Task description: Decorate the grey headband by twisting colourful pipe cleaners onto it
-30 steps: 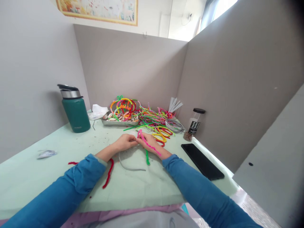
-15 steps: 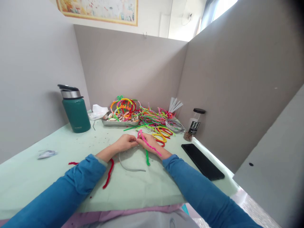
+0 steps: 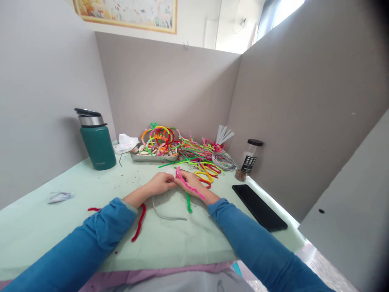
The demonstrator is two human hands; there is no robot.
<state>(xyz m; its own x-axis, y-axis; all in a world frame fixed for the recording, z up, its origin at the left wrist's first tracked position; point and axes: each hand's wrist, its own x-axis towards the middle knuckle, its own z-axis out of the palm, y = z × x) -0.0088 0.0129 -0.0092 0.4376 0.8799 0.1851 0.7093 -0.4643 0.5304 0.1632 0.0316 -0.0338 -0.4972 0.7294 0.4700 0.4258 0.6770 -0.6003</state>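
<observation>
My left hand (image 3: 161, 183) and my right hand (image 3: 190, 183) meet fingertip to fingertip over the table, both closed. Between them they pinch a pink pipe cleaner (image 3: 191, 187), whose loose end trails back across my right hand toward the wrist. The exact grip point is hidden by the fingers. A green pipe cleaner (image 3: 189, 203) pokes out below my right hand; whether it is held I cannot tell. Beneath my left hand a grey wire (image 3: 166, 217) curves over the cloth. Close to my left forearm lies a red pipe cleaner (image 3: 139, 225).
At the back sit a metal tray (image 3: 153, 158) with colourful pieces and a heap of pipe cleaners (image 3: 197, 148). A coil of grey wire (image 3: 224, 161), a clear bottle (image 3: 247, 162) and a black phone (image 3: 259, 207) line the right. A green flask (image 3: 97, 147) stands left.
Both hands stay in nearly the same place, with only a slight shift of the fingers and the pink pipe cleaner. A bit of something whitish now shows just beyond the fingertips.
</observation>
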